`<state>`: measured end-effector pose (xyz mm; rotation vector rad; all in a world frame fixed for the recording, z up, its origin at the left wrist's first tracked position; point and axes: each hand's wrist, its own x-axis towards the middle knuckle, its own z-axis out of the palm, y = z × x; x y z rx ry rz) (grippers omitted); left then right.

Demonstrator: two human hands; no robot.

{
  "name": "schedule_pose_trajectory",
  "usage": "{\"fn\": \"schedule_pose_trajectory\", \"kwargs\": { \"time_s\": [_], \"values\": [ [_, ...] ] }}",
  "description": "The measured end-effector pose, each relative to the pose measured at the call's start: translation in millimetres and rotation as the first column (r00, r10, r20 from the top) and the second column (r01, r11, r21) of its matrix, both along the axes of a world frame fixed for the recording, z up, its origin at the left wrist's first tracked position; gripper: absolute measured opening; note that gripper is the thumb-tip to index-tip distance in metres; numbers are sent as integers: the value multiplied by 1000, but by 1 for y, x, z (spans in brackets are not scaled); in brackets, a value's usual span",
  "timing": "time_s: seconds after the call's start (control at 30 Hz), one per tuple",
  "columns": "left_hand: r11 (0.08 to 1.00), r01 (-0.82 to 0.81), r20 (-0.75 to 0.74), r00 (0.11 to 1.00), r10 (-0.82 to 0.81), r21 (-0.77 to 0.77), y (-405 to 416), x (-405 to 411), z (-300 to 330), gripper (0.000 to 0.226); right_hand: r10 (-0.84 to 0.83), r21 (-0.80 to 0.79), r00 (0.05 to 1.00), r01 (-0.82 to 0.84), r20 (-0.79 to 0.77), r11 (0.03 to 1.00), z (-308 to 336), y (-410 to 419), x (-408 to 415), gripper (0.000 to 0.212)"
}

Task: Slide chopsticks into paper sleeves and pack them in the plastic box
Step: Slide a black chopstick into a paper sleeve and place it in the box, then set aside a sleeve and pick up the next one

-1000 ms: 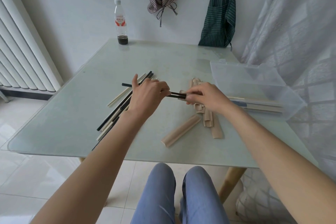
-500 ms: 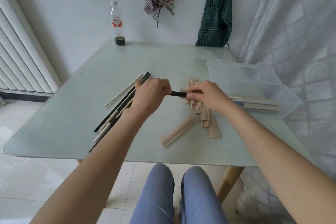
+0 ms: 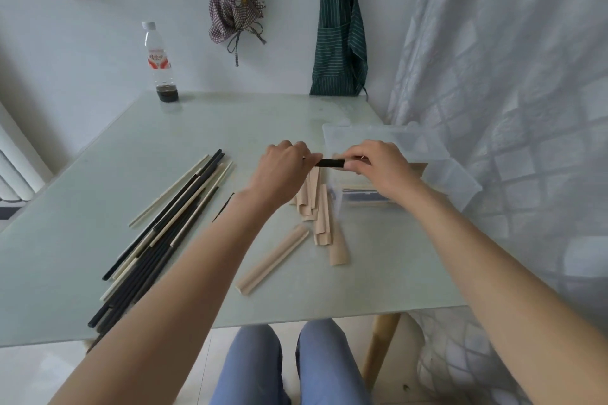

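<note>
A short length of black chopsticks shows between my two hands above the table. My left hand grips their left end with curled fingers. My right hand pinches the right end, where the sleeve is hidden under my fingers. Below them lies a pile of tan paper sleeves, with one sleeve apart nearer me. Several loose black and pale chopsticks lie to the left. The clear plastic box stands open on the right with sleeved pairs inside.
A glass table bears everything. A plastic bottle with dark liquid stands at the far left corner. Aprons hang on the wall behind. A curtain hangs close on the right. My knees show below the table's front edge.
Both hands moved right, towards the box. The visible stretch of black chopsticks between them grew shorter and no end sticks out past my left hand now.
</note>
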<state>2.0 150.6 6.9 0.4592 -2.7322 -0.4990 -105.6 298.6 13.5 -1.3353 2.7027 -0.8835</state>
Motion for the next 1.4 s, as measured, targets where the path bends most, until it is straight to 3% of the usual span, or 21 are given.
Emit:
{"fn": "schedule_pose_trajectory", "kwargs": {
  "time_s": [0.1,0.2,0.3,0.53,0.7,0.77,0.9,1.0,1.07,1.17,1.27,1.33,1.4],
  "values": [
    [999,17,-17,1000,-16,51,15,-26,2,40,-30,-21,1000,30,-4,999,3,18,-20,22],
    [995,92,48,995,-91,-31,29,-46,3,30,-75,-13,997,74,-10,997,3,35,-45,21],
    [993,110,110,988,-104,-42,42,-68,0,24,-120,102,993,117,22,988,-1,46,-68,13],
    [962,97,242,970,-34,-254,58,-101,-10,32,-158,283,987,146,23,948,-18,44,-93,17],
    [984,105,368,929,-46,-143,57,-116,-24,33,-194,256,981,185,10,949,-34,41,-94,22],
    [991,95,328,943,-58,-97,55,-114,-26,33,-161,184,987,157,5,970,-35,38,-88,20],
    [998,63,73,995,-63,-8,45,-88,-16,28,-91,60,996,91,4,994,-27,24,-64,22],
    [996,-13,-91,996,21,93,24,-55,-12,27,-30,-35,999,29,-13,999,-20,3,-36,24],
    [988,-97,-121,986,112,122,6,-31,-14,28,18,-95,999,-20,-27,995,-18,-15,-14,25],
    [979,-153,3,988,154,134,-17,5,-27,27,110,-62,994,-111,-25,992,-25,-41,20,28],
    [976,-138,156,981,112,167,-31,37,-45,20,216,144,974,-224,65,964,-46,-54,43,39],
    [977,-146,303,948,95,153,-30,54,-56,33,253,267,962,-273,106,924,-60,-57,52,45],
    [986,-134,464,883,73,99,-23,68,-66,52,270,255,953,-297,137,920,-71,-59,60,46]
  ]
}}
